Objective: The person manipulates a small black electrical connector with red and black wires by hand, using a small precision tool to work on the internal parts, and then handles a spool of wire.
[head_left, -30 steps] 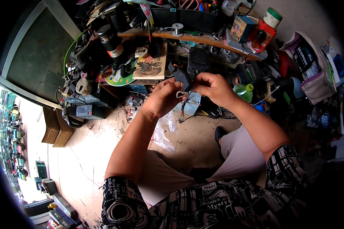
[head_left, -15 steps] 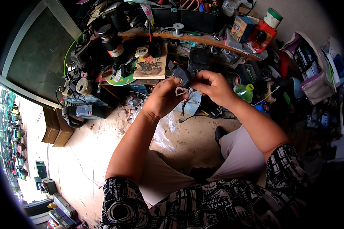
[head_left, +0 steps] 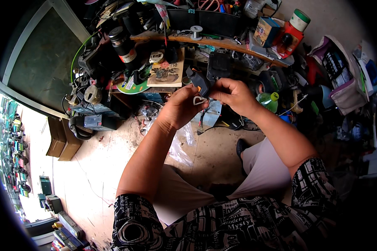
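Between my two hands, above the floor in front of the bench, is a small dark grey angular plastic part (head_left: 202, 85) with an orange spot on its side. My left hand (head_left: 178, 109) is closed on its left side, the thumb near the orange spot. A pale loop-shaped piece (head_left: 199, 100) shows at the left fingers; whether it joins the part I cannot tell. My right hand (head_left: 238, 97) pinches the part's right edge between thumb and fingers. The fingertips partly cover its lower end. Dark wires hang just below the hands.
The cluttered bench ahead holds a picture-covered book (head_left: 165, 75), a black flask (head_left: 122, 46) and a wire spool (head_left: 196, 32). A green bottle (head_left: 267, 101) stands right of my hands. A clear plastic bag (head_left: 181, 146) lies on the floor; cardboard (head_left: 63, 138) stands left.
The grey part has tilted slightly in my fingers, and its orange spot shows more plainly. Both hands stay in nearly the same place, still closed on it.
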The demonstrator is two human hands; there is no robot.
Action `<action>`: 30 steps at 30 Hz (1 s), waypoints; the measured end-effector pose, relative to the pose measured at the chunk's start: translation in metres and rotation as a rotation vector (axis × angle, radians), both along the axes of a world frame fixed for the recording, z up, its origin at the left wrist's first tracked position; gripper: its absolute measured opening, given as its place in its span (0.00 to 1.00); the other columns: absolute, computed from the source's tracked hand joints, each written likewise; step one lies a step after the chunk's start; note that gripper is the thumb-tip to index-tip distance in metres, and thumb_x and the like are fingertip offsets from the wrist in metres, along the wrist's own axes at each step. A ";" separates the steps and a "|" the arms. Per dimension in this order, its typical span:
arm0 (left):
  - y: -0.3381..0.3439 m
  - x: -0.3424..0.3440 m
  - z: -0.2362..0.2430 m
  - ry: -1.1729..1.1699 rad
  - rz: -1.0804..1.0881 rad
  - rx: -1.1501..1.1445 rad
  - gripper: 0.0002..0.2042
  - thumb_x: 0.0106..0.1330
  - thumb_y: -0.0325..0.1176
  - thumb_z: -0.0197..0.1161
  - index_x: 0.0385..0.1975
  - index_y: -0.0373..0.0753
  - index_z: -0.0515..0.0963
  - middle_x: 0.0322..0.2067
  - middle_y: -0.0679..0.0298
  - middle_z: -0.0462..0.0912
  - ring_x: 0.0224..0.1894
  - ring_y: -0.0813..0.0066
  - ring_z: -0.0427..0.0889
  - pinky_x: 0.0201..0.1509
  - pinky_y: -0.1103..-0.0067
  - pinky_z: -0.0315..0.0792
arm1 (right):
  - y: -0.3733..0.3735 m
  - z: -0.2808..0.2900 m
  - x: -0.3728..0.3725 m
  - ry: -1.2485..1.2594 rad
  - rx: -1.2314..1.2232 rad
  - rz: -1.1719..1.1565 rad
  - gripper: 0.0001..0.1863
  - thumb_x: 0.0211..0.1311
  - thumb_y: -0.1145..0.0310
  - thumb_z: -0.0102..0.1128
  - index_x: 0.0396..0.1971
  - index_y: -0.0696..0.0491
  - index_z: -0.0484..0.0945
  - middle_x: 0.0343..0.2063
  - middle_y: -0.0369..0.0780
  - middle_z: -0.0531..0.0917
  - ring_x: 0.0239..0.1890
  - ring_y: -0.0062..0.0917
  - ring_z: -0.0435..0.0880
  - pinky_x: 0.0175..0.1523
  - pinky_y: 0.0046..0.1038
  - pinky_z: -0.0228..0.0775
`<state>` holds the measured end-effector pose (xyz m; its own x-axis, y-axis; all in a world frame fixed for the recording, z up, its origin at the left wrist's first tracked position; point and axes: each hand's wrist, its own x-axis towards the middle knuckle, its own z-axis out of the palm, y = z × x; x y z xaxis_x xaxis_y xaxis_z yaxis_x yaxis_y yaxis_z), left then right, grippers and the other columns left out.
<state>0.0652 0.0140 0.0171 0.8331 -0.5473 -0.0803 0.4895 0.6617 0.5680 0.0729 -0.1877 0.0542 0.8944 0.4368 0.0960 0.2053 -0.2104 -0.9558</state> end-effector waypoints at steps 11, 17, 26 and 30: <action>-0.003 0.001 -0.005 0.001 0.009 0.004 0.14 0.62 0.38 0.58 0.43 0.37 0.73 0.40 0.64 0.77 0.39 0.72 0.73 0.46 0.75 0.71 | 0.001 0.005 -0.002 0.055 -0.065 -0.003 0.07 0.58 0.71 0.63 0.32 0.58 0.79 0.25 0.32 0.80 0.29 0.12 0.74 0.36 0.20 0.67; 0.000 0.001 -0.006 0.084 -0.021 -0.075 0.14 0.62 0.39 0.58 0.43 0.36 0.74 0.37 0.60 0.79 0.37 0.66 0.78 0.45 0.71 0.75 | 0.001 0.008 -0.002 0.083 -0.019 0.015 0.07 0.58 0.70 0.63 0.32 0.59 0.78 0.25 0.33 0.80 0.29 0.13 0.75 0.35 0.19 0.69; 0.001 0.000 -0.003 0.087 -0.025 -0.067 0.14 0.62 0.38 0.58 0.42 0.36 0.74 0.38 0.59 0.79 0.38 0.65 0.78 0.46 0.71 0.75 | 0.001 0.005 -0.001 0.076 -0.019 0.017 0.08 0.58 0.70 0.63 0.32 0.58 0.78 0.25 0.32 0.80 0.28 0.13 0.75 0.34 0.19 0.68; -0.001 -0.002 -0.003 0.089 0.006 -0.050 0.13 0.62 0.37 0.58 0.41 0.36 0.74 0.36 0.61 0.78 0.37 0.68 0.76 0.45 0.72 0.74 | 0.004 0.006 -0.004 0.086 -0.010 0.013 0.07 0.58 0.70 0.63 0.31 0.58 0.78 0.25 0.32 0.80 0.28 0.13 0.74 0.34 0.19 0.68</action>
